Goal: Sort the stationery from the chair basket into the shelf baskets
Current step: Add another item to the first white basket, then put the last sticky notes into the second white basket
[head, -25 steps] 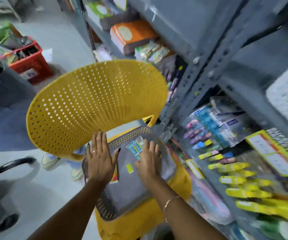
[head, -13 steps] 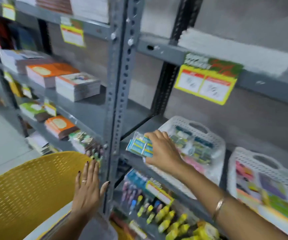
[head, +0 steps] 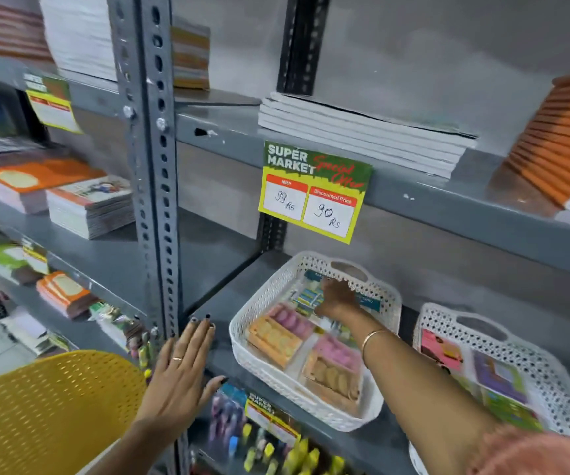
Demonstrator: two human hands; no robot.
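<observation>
A second ago both my hands were down in the chair basket; half a second ago my right hand was carrying a small blue-and-green packet up toward the shelf. Now my right hand (head: 333, 298) is deep inside the left white basket (head: 242, 347), at its far end near the handle cut-out, and the blue-and-green packet (head: 306, 298) lies just at my fingertips among the other packs. My fingers are curled down over it; whether they are still pinching it or have already let go I cannot tell, since the back of my hand hides the contact.

The packet has gone from the air into a shelf basket, so this one item is as good as sorted (assuming this basket is the right home for it; the pink and orange packs (head: 276, 332) beside it look like similar small stationery). The second white basket (head: 530, 351) to the right holds other coloured packs and I am not touching it.

My left hand (head: 180, 368) is flat and empty, fingers spread, hovering by the grey shelf upright (head: 150, 207) just above the yellow chair (head: 50, 409). The chair basket itself is out of sight below, so I judge the next thing is to release, draw back and reach down for another item.
</observation>
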